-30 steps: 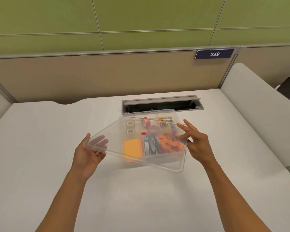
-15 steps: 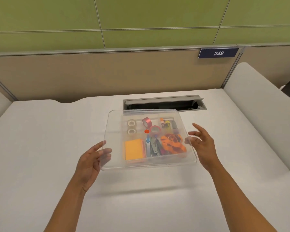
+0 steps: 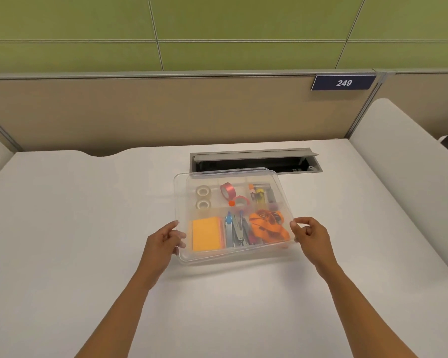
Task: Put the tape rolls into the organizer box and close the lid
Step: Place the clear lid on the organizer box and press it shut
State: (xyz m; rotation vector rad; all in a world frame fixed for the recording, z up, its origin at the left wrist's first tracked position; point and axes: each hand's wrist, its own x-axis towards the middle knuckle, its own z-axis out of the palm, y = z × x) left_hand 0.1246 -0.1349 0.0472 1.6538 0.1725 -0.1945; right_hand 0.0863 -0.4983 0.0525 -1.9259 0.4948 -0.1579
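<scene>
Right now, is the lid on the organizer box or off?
On. The clear lid lies flat over the organizer box, both hands at its sides; whether it has snapped shut, cannot tell.

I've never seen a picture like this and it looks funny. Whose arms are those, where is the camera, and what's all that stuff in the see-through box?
The camera sits on a person's head and looks down, so you see their own two bare arms. The left hand and right hand hold the sides of a clear lid over a clear organizer box on a white desk. Through the lid you can see two pale tape rolls, two pink tape rolls, an orange notepad, some pens and orange scissors. Behind the box is an open cable slot, and a sign says 249.
</scene>
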